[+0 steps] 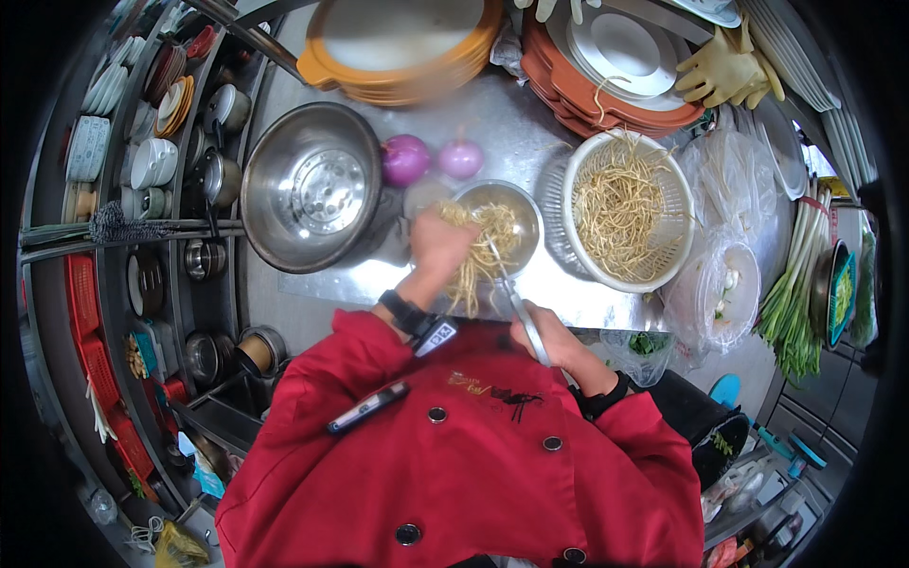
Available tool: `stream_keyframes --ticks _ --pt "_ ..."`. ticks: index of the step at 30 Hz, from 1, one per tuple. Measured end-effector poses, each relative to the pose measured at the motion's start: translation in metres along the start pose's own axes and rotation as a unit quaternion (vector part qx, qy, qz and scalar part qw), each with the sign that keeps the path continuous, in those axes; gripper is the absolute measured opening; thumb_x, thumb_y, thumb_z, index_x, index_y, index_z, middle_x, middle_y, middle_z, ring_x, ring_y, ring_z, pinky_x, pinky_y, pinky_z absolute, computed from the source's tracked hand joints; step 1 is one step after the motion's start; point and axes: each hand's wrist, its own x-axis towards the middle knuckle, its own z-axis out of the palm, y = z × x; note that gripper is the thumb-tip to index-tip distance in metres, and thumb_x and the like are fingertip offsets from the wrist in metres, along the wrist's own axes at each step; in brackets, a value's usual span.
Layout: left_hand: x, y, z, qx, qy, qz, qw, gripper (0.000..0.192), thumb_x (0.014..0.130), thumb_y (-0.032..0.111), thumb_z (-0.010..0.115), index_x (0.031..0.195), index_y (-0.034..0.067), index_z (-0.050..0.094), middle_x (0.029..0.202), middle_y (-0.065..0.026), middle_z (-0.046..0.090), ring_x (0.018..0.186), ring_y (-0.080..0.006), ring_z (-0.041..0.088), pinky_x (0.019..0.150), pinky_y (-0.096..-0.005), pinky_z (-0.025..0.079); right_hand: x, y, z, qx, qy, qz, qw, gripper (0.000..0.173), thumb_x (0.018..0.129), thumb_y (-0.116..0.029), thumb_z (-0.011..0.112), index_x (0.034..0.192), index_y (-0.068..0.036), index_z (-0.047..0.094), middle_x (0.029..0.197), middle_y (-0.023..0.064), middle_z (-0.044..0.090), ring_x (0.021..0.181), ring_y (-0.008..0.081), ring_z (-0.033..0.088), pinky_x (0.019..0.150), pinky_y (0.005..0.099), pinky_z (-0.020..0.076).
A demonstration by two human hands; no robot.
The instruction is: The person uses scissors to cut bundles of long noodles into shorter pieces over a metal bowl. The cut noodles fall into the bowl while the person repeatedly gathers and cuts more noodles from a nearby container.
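Note:
My left hand (442, 245) grips a bundle of thin pale roots (465, 287) over the near left side of a small steel bowl (531, 227); some ends hang past its rim. My right hand (550, 337) is closed around the handles of metal scissors (517, 302), whose blades reach into the roots at the bowl. More cut-looking pieces lie in the bowl, partly hidden by the hand. To the right, a white plastic basket (572, 213) holds a tangled heap of the same roots (618, 213).
Left of the small bowl are a large steel basin (259, 192) and two purple onions (405, 160) (461, 157). Stacked orange-rimmed platters (398, 89) and brown-rimmed ones (603, 117) stand behind. Plastic bags (731, 170) and green onions (788, 312) are at right, crockery shelves (113, 263) at left.

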Motion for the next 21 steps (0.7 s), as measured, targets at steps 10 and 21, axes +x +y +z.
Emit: stream_keyframes --ticks 10,21 --pt "0.003 -0.002 0.006 0.007 -0.014 -0.017 1.0 0.048 0.068 0.021 0.077 0.108 -0.003 0.064 0.101 -0.0207 0.069 0.096 -0.0325 0.067 0.088 -0.0383 0.05 0.006 0.0 0.006 0.003 0.034 0.033 0.999 0.057 0.086 -0.048 0.063 0.086 0.008 0.057 0.075 0.0295 0.061 0.075 0.046 0.062 0.067 0.0468 0.0478" --pt "0.003 0.001 -0.002 -0.139 -0.029 -0.016 0.99 0.035 0.069 0.009 0.075 0.097 -0.009 0.064 0.088 -0.0181 0.069 0.076 -0.0256 0.069 0.065 -0.0347 0.055 0.003 0.005 0.002 0.016 0.021 0.072 0.997 0.06 0.085 -0.053 0.061 0.087 0.007 0.058 0.073 0.0278 0.062 0.076 0.0452 0.063 0.07 0.0461 0.0489"
